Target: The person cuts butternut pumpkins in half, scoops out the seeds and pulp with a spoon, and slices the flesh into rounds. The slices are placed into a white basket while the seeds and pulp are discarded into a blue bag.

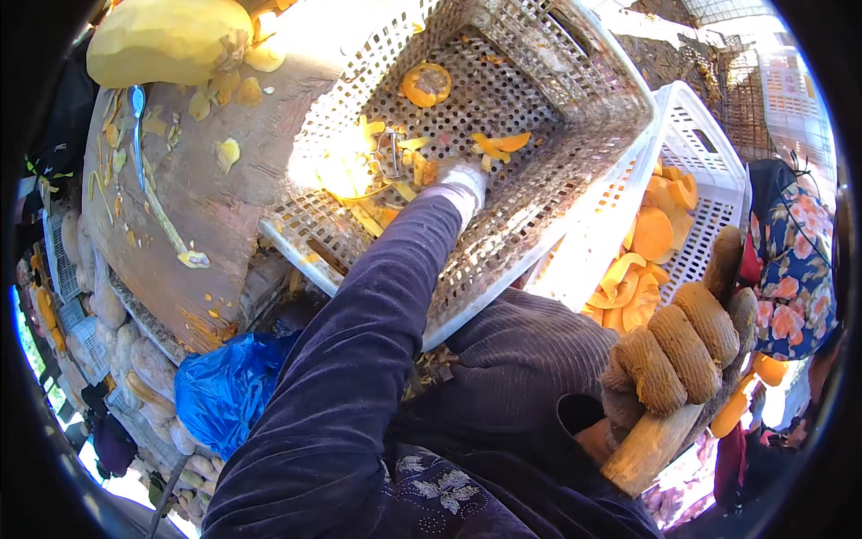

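My left hand (444,172), partly hidden by its white cuff, reaches into a dirty white perforated plastic crate (539,195). It is beside orange squash scraps (419,165); whether it grips any cannot be made out. A metal tool (392,153), perhaps a peeler, lies among peelings left of it. A round orange squash end (427,85) rests farther up in the crate. At the right, my right hand (673,343) wears a brown, soiled knit glove and is closed around a wooden handle (652,448); the tool's other end cannot be made out.
On the wooden board (222,175) at left lie a peeled yellow squash (168,44), a metal spoon (139,128) and scraps. A blue plastic bag (225,391) is below. Cut squash (652,232) fills part of another white crate (707,202). Beside it appears a person's floral sleeve (794,269).
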The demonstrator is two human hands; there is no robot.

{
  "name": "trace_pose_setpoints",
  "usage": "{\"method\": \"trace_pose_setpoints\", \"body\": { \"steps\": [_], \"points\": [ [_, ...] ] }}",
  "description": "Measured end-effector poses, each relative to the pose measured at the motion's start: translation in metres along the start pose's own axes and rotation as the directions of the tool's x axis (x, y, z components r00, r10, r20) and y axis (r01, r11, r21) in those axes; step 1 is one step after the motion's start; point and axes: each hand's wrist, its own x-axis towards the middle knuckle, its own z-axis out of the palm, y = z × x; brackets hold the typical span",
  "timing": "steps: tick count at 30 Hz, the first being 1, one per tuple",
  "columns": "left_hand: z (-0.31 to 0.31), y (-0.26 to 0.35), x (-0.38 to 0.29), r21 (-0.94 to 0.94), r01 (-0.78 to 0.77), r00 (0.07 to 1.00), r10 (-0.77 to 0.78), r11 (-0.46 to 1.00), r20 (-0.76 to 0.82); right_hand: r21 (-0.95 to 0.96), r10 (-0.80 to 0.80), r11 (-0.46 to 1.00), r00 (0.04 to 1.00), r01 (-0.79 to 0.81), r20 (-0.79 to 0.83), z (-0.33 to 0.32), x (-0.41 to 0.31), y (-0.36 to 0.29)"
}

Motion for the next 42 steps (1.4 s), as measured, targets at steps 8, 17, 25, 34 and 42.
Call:
{"method": "trace_pose_setpoints", "body": {
  "steps": [8,17,25,34,42],
  "points": [
    [-0.004,-0.016,-0.013,-0.419,0.227,0.973,-0.191,0.879,0.127,-0.095,0.110,0.990,0.994,-0.108,0.021,-0.013,0.002,-0.014],
    [-0.133,-0.008,-0.139,-0.959,-0.044,0.942,-0.308,0.278,-0.133,-0.118,0.215,0.973,0.965,-0.198,0.153,0.003,-0.023,0.015],
    [-0.166,0.101,-0.192,-0.793,-0.610,0.788,0.101,-0.007,-0.607,-0.303,-0.173,0.931,0.977,0.204,0.127,0.016,-0.035,0.053],
    [-0.159,-0.059,-0.322,-0.319,-0.201,0.439,-0.206,0.926,-0.875,-0.358,-0.246,0.911,0.966,0.203,-0.079,0.010,-0.021,0.066],
    [-0.147,-0.230,-0.361,-0.558,0.506,0.368,-0.749,0.658,-0.550,-0.407,-0.124,0.911,0.986,0.067,-0.115,0.021,-0.015,0.092]
  ]
}}
